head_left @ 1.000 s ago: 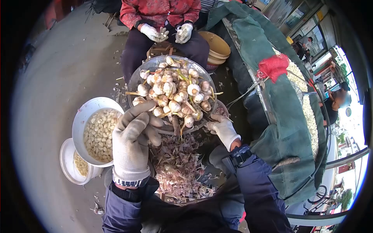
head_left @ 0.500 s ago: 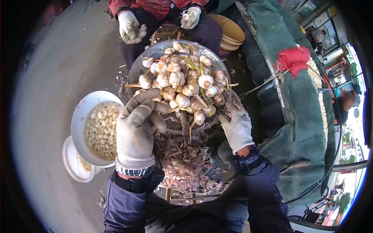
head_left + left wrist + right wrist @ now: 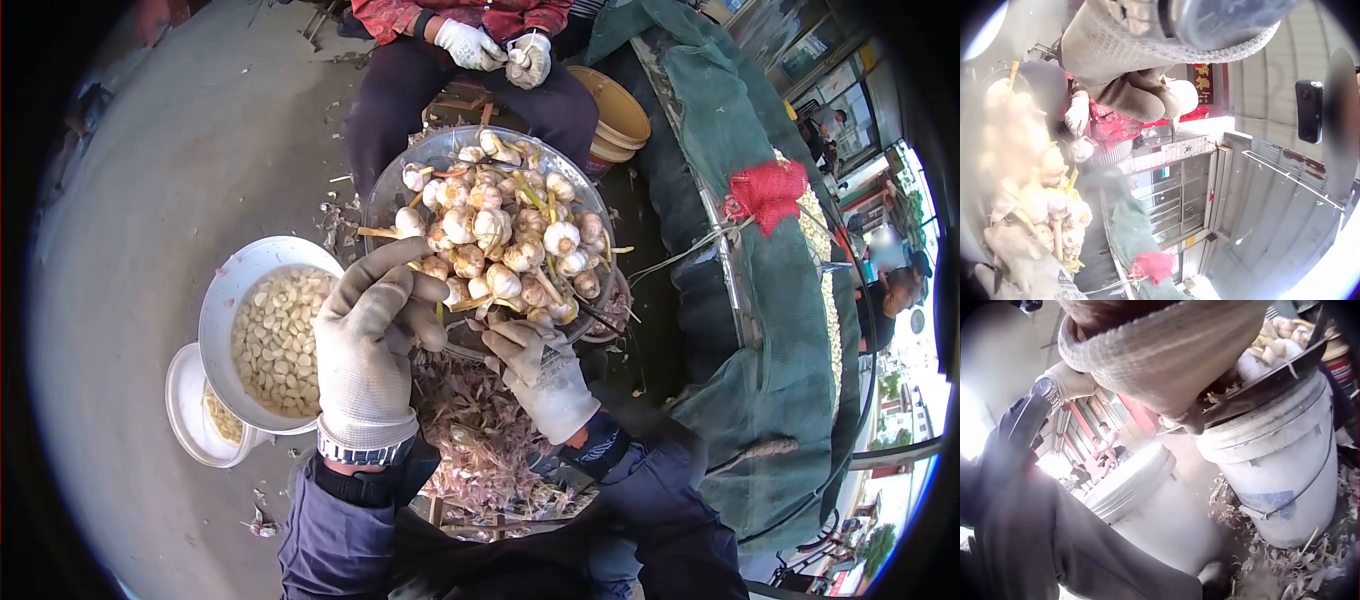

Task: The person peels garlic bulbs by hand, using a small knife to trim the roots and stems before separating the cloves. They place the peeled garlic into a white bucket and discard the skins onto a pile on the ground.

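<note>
spanning the right side: green tarpaulin (image 3: pixel 760 330), draped over a long heap, with a red mesh bag (image 3: pixel 765 190) tied at its upper edge.

concrete ground (image 3: pixel 150 200): grey, littered with scraps of skin.

metal basin (image 3: pixel 378 205): round and shallow, at the centre of the head view, between the wearer and a seated person (image 3: pixel 400 100) opposite. heaped with whole garlic bulbs (image 3: pixel 500 230), white, many with yellow-green stalks. the right wrist view shows it resting on top of a white pail (image 3: pixel 1272 462).

white bucket (image 3: pixel 225 300): left of the basin, just beside its rim. holds a bed of peeled cloves (image 3: pixel 275 340).

white tub (image 3: pixel 180 400): smaller, tucked against and partly under the bucket. a thin layer of peeled cloves lies in it.

tan buckets (image 3: pixel 620 115): stacked beside the seated person's knee. contents not visible.

garlic skins (image 3: pixel 470 430): loose pinkish pile below the basin's near rim, between the wearer's arms.

left hand (image 3: pixel 365 350): grey knit glove, watch at the wrist. long fingers stretch toward the bulbs at the near rim, thumb and lower fingers bent under. whether it pinches anything cannot be told.

right hand (image 3: pixel 535 370): white knit glove, at the near rim. fingertips bend in among the nearest bulbs and touch them. whether they close round one cannot be told.
</note>
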`<state>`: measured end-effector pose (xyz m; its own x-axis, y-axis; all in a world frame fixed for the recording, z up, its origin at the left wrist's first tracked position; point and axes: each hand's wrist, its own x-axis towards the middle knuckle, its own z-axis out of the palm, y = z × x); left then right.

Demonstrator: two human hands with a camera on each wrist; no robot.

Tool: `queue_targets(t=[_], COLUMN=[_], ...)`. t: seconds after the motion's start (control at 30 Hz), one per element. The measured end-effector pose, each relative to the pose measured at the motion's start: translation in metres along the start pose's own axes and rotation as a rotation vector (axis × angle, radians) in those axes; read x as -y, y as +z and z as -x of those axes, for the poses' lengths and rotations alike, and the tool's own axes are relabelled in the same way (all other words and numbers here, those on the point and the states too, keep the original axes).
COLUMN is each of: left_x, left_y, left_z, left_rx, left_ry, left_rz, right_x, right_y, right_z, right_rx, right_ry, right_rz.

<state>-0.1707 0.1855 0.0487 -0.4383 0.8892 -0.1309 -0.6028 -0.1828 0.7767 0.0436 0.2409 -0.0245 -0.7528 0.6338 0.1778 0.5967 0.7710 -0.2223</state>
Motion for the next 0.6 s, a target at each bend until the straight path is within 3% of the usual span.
queue_targets(t=[0.07, 0.1, 0.17, 0.23, 0.3, 0.33, 0.37, 0.43, 0.5, 0.53, 0.6], left_x=[-0.003, -0.003, -0.002, -0.001, -0.001, -0.003, -0.003, 0.000, 0.003, 0.003, 0.004], left_y=[0.003, 0.004, 0.008, 0.008, 0.010, 0.011, 0.012, 0.010, 0.009, 0.010, 0.013], left_z=[0.002, 0.003, 0.004, 0.005, 0.006, 0.007, 0.008, 0.007, 0.005, 0.006, 0.008], left_rx=[-0.007, -0.009, -0.012, -0.007, 0.002, -0.016, -0.034, -0.032, -0.035, -0.023, -0.005], left_ry=[-0.026, -0.031, -0.037, -0.044, -0.048, -0.060, -0.074, -0.067, -0.062, -0.060, -0.067], left_rz=[-0.019, -0.019, 0.006, -0.007, -0.025, -0.033, -0.041, -0.040, -0.031, -0.047, -0.067], right_x=[-0.004, -0.007, -0.018, -0.024, -0.023, -0.015, -0.016, -0.018, -0.017, -0.008, -0.026], right_y=[-0.004, -0.001, 0.010, 0.017, 0.021, 0.016, 0.016, 0.014, -0.010, -0.032, -0.050], right_z=[0.000, 0.003, 0.008, 0.002, -0.005, -0.006, -0.006, -0.007, -0.006, -0.009, -0.001], right_rx=[-0.204, -0.200, -0.282, -0.285, -0.220, -0.074, -0.075, -0.147, -0.284, -0.344, -0.453], right_ry=[0.001, 0.004, 0.184, 0.199, 0.045, 0.104, 0.106, 0.023, 0.183, 0.556, 0.712], right_rz=[-0.106, -0.107, -0.555, -0.478, 0.069, 0.182, 0.180, 0.034, -0.470, -1.096, -1.075])
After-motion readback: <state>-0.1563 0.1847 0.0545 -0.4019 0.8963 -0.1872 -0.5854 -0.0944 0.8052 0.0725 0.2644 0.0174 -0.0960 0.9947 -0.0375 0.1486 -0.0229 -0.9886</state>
